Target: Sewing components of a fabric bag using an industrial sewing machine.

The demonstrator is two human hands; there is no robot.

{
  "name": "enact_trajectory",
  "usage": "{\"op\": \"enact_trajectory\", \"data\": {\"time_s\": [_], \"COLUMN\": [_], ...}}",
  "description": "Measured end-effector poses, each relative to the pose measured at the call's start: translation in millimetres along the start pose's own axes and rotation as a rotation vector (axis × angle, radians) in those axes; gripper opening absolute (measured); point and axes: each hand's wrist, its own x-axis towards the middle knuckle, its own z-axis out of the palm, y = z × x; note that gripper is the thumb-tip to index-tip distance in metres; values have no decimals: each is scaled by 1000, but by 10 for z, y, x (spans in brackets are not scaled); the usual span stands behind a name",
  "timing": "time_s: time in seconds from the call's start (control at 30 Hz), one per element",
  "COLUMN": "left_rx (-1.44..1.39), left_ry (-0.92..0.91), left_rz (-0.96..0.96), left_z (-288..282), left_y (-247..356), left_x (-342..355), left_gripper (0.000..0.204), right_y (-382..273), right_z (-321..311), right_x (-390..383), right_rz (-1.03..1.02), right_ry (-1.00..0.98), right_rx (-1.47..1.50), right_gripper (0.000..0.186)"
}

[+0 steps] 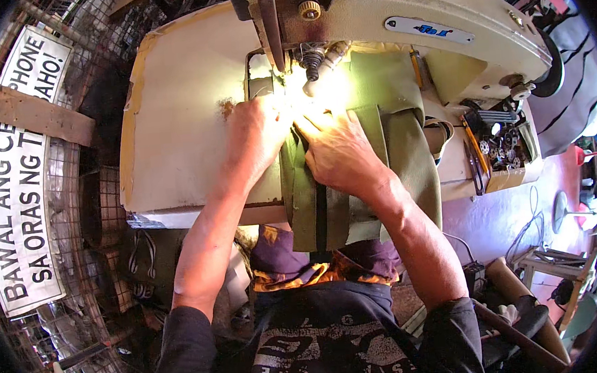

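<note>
Olive-green fabric lies under the sewing machine and drapes over the table's near edge in folded layers. A dark strip runs down between its hanging panels. My left hand is closed at the fabric's left edge, close to the needle area, its fingertips washed out by the lamp glare. Palm down on the cloth, my right hand has its fingers stretched toward the needle, with the thumb bent at the side. Glare hides the needle and the exact stitching spot.
The worn white tabletop extends left of the machine. At right, a small tray of bobbins and metal parts sits beside a yellow-handled tool. Wire mesh with a white sign stands at far left. A wooden stool is at lower right.
</note>
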Motion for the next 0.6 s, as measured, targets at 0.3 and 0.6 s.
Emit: {"op": "enact_trajectory", "data": {"time_s": [0.3, 0.6], "left_rx": [-50, -20], "left_ry": [33, -31], "left_rz": [63, 50], "left_z": [41, -8], "left_y": [57, 44], "left_x": [-129, -177], "left_gripper": [15, 19], "right_y": [70, 22], "right_z": [33, 57], "right_x": [-126, -220], "right_rz": [66, -98], "right_ry": [102, 166], "right_rx": [260, 29], "right_gripper": [56, 43]}}
